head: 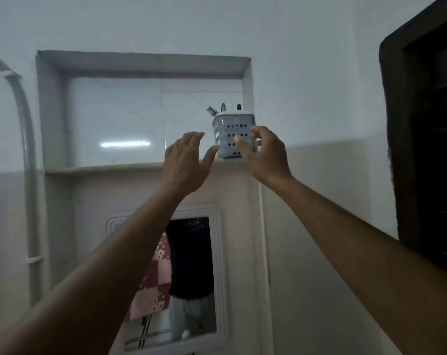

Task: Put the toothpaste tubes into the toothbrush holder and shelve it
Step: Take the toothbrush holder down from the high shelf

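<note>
Holder: toothbrush holder (233,136) upright at right end of niche shelf (102,168), tube tips poking above rim. Right hand (264,155) nearer, fingers pinching its front; left hand (186,160) spread open just left, thumb touching.

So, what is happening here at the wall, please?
A person is reaching up with both arms to a recessed shelf in the wall. A grey toothbrush holder with holes stands at the right end of that shelf, with a few items sticking out of its top. The right hand has fingers and thumb on the holder's front. The left hand is open beside it, its thumb close to the holder's lower left corner. A mirror hangs below.
</note>
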`<act>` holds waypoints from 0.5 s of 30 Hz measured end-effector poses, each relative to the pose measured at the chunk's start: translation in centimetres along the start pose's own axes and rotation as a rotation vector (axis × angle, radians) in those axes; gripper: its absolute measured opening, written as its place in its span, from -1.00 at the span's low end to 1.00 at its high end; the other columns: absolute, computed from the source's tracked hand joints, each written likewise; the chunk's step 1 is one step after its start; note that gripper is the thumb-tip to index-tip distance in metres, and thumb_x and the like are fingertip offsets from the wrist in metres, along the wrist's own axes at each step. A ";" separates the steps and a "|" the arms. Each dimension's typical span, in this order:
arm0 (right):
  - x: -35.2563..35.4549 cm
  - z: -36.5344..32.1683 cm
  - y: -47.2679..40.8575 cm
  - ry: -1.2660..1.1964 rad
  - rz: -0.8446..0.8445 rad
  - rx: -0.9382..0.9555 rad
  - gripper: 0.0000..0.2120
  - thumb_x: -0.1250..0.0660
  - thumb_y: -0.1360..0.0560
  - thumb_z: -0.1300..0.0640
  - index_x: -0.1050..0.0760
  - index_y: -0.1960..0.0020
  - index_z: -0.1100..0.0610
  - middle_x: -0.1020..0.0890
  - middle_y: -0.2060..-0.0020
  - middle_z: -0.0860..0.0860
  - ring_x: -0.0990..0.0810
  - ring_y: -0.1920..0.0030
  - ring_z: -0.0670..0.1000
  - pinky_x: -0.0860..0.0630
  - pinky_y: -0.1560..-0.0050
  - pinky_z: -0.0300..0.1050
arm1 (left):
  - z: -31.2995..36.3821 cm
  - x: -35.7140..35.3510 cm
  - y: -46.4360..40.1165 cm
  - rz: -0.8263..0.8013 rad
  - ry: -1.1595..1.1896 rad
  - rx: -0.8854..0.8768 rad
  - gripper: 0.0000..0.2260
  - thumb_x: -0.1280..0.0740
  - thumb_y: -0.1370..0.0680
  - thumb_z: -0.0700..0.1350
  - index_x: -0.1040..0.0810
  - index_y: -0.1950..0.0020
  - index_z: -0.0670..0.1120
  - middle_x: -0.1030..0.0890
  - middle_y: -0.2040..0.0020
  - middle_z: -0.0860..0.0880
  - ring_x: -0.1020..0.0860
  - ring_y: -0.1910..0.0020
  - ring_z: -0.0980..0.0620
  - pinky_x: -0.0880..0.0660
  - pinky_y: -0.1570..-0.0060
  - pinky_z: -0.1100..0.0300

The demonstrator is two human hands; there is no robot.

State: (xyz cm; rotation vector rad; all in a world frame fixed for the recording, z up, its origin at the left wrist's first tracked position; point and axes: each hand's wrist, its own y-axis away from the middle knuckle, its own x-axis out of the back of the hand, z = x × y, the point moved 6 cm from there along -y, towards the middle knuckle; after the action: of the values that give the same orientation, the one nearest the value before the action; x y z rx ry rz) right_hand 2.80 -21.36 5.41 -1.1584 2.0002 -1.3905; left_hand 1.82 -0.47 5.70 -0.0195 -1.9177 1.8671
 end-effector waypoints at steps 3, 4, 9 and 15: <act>-2.4 0.7 -2.4 0.055 0.003 -0.074 -0.38 -0.43 -0.66 -0.21 -0.47 -0.56 0.15 -0.60 -0.42 0.08 -0.56 -0.42 0.09 -0.51 -0.36 -0.06 | -2.6 -2.4 -1.7 -0.030 -0.010 -0.021 -0.47 -0.18 -0.72 0.23 -0.46 -0.56 -0.08 -0.53 -0.52 -0.07 -0.51 -0.47 -0.14 -0.38 -0.46 -0.12; -3.4 0.8 -3.1 0.084 -0.001 -0.088 -0.37 -0.43 -0.65 -0.21 -0.46 -0.56 0.17 -0.59 -0.43 0.10 -0.55 -0.43 0.11 -0.50 -0.34 -0.07 | -3.4 -3.4 -2.1 -0.050 -0.020 -0.033 -0.48 -0.18 -0.72 0.22 -0.47 -0.55 -0.08 -0.54 -0.51 -0.07 -0.52 -0.46 -0.15 -0.39 -0.45 -0.12; -7.2 2.6 -5.9 0.244 0.014 -0.145 -0.29 -0.46 -0.60 -0.28 -0.41 -0.48 0.22 -0.46 -0.40 0.16 -0.47 -0.45 0.21 -0.53 -0.34 0.08 | -6.7 -7.9 -3.2 -0.083 -0.031 -0.039 -0.48 -0.14 -0.73 0.25 -0.49 -0.54 -0.06 -0.55 -0.49 -0.05 -0.53 -0.45 -0.14 -0.36 -0.46 -0.14; -9.4 3.4 -7.0 0.379 0.143 -0.162 -0.03 -0.56 -0.41 -0.40 -0.34 -0.49 0.25 -0.45 -0.40 0.20 -0.45 -0.41 0.25 -0.54 -0.29 0.13 | -7.6 -9.8 -3.6 0.048 -0.138 -0.095 -0.55 -0.10 -0.76 0.18 -0.65 -0.34 -0.05 -0.69 -0.31 0.00 -0.65 -0.27 -0.08 -0.36 -0.41 -0.08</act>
State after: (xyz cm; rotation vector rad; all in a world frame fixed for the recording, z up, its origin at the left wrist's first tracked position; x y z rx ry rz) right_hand 13.20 -16.42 9.50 -0.8387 2.4445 -1.4824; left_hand 14.21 3.22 5.84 0.0343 -2.1153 1.8502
